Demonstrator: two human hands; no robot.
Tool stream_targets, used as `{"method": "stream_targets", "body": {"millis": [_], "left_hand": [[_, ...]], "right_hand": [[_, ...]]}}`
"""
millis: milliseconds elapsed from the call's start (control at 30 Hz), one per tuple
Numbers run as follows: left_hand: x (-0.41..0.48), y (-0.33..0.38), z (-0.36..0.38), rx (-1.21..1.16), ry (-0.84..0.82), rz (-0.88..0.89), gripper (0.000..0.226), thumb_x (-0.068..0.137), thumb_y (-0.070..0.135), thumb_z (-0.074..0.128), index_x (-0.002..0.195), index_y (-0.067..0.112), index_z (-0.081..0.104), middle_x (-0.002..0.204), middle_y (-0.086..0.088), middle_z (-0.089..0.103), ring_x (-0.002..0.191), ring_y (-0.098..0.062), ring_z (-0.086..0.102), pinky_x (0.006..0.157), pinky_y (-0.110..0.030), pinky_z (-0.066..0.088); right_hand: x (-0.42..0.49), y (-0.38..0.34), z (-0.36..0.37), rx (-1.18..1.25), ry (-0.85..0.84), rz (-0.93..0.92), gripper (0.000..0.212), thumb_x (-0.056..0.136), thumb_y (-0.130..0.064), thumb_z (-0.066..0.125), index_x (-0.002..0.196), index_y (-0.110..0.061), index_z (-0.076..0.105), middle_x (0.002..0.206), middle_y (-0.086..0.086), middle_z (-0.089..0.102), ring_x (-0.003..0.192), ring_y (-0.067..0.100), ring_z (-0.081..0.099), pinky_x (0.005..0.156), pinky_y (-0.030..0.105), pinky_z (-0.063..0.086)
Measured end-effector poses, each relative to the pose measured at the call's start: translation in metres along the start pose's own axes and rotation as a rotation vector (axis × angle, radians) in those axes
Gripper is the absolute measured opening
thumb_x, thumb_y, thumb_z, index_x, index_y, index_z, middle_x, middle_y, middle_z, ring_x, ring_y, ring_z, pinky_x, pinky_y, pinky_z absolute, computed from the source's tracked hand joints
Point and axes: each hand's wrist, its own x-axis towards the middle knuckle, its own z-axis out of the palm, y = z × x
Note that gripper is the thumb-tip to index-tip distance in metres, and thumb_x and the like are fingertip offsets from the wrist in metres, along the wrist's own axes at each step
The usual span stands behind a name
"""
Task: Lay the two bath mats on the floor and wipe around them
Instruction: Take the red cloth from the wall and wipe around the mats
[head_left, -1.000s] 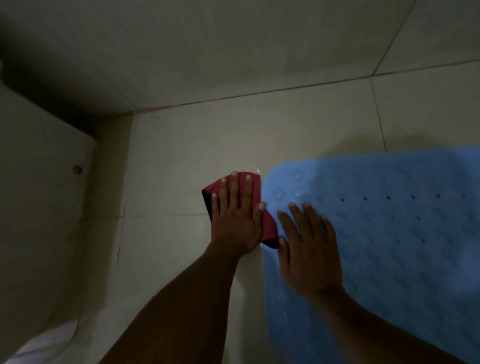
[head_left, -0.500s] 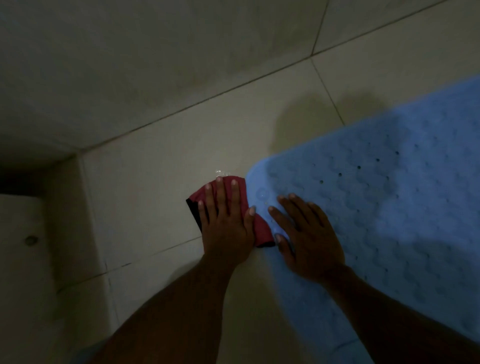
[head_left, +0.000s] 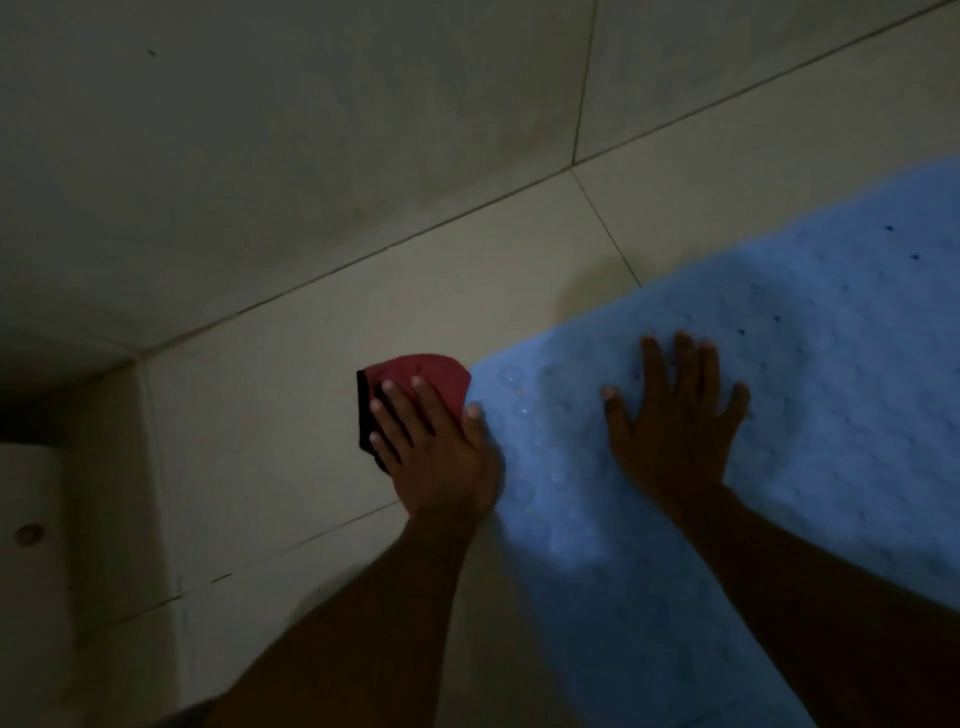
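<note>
A light blue bath mat (head_left: 810, 395) with small holes and bumps lies flat on the tiled floor, filling the right side. My right hand (head_left: 670, 421) rests flat on it with fingers spread. My left hand (head_left: 431, 441) presses a folded red cloth (head_left: 426, 376) onto the floor tile just beside the mat's left edge, fingers straight on top of the cloth, thumb touching the mat's edge. Only one mat is in view.
The room is dim. A tiled wall (head_left: 311, 130) meets the floor just beyond the cloth. At the left a pale raised block or step (head_left: 31, 519) with a round fitting stands in the corner. Bare floor tile (head_left: 260, 441) lies left of the cloth.
My right hand has moved further right onto the mat, away from its edge. The left hand stays on the red cloth beside the mat. The view has swung left.
</note>
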Motion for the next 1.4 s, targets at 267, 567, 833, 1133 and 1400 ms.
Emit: {"method": "stream_targets", "body": {"millis": [267, 567, 833, 1133, 1400], "left_hand": [[0.077, 0.025, 0.004, 0.1, -0.029, 0.465, 0.074, 0.1, 0.055, 0.015, 0.16, 0.012, 0.022, 0.168, -0.015, 0.013, 0.156, -0.034, 0.006, 0.125, -0.052, 0.006], [0.116, 0.142, 0.025, 0.196, -0.146, 0.779, 0.076, 0.098, 0.058, 0.006, 0.163, 0.019, 0.005, 0.17, -0.008, -0.003, 0.156, -0.028, -0.009, 0.123, -0.043, -0.01], [0.035, 0.102, 0.019, 0.053, 0.049, 0.541, 0.07, 0.1, 0.039, 0.028, 0.157, -0.001, 0.025, 0.164, -0.024, 0.022, 0.154, -0.038, 0.017, 0.123, -0.055, 0.019], [-0.028, 0.087, 0.049, 0.075, -0.02, 0.442, 0.063, 0.104, 0.039, 0.02, 0.162, 0.018, 0.015, 0.17, -0.014, 0.002, 0.157, -0.031, -0.002, 0.127, -0.047, 0.004], [0.01, 0.169, 0.038, 0.11, -0.23, 0.795, 0.066, 0.101, 0.059, 0.009, 0.162, 0.034, 0.004, 0.17, -0.003, -0.009, 0.155, -0.026, -0.017, 0.125, -0.045, -0.004]], "right_hand": [[0.0, 0.019, 0.001, -0.047, 0.072, -0.06, 0.069, 0.097, -0.056, 0.037, 0.159, -0.027, 0.027, 0.165, 0.01, 0.029, 0.153, 0.032, 0.025, 0.119, 0.06, 0.017], [0.004, 0.017, -0.003, 0.01, -0.021, -0.034, 0.068, 0.097, -0.058, 0.035, 0.158, -0.028, 0.03, 0.164, 0.012, 0.03, 0.154, 0.033, 0.022, 0.12, 0.063, 0.015], [0.009, 0.018, -0.012, 0.114, 0.023, -0.005, 0.062, 0.092, -0.049, 0.049, 0.149, -0.026, 0.046, 0.155, 0.009, 0.047, 0.144, 0.032, 0.041, 0.115, 0.059, 0.025], [0.146, -0.046, -0.019, 0.004, -0.318, -0.91, 0.056, 0.104, -0.039, 0.023, 0.158, -0.025, 0.027, 0.169, 0.002, 0.018, 0.157, 0.023, 0.012, 0.125, 0.05, 0.012], [0.212, 0.059, -0.029, 0.095, -0.306, -0.611, 0.05, 0.107, -0.032, 0.033, 0.156, -0.022, 0.032, 0.167, 0.003, 0.022, 0.155, 0.024, 0.021, 0.123, 0.051, 0.018]]}}
